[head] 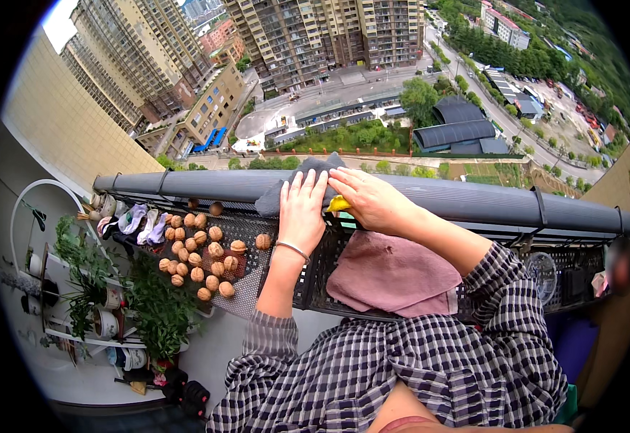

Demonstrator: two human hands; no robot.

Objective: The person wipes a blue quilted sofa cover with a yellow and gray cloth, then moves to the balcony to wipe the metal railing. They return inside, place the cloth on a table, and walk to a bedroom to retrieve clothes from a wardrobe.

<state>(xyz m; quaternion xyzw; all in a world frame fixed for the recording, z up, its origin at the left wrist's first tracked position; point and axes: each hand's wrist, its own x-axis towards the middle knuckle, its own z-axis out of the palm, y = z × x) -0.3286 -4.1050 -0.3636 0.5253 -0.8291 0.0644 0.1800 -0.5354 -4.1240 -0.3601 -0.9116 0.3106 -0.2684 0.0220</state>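
A dark grey cloth [269,199] lies over the round grey balcony railing [455,196]. My left hand [302,214], with a metal bangle at the wrist, rests flat on this cloth, fingers extended. Beside it, my right hand [369,197] lies on the cloth's right part, its fingertips close to those of my left hand. A small yellow piece [339,203] shows under the right hand; what it belongs to is hidden. Just below the hands, a folded pink cloth [393,270] lies on a black plastic lattice basket [315,287].
Several walnuts [215,250] lie on a perforated metal shelf [244,292] at left, beside socks [132,219]. Potted plants [158,303] stand on a white rack further left. A clear plastic container [541,277] sits at right. Beyond the railing is a deep drop to a street.
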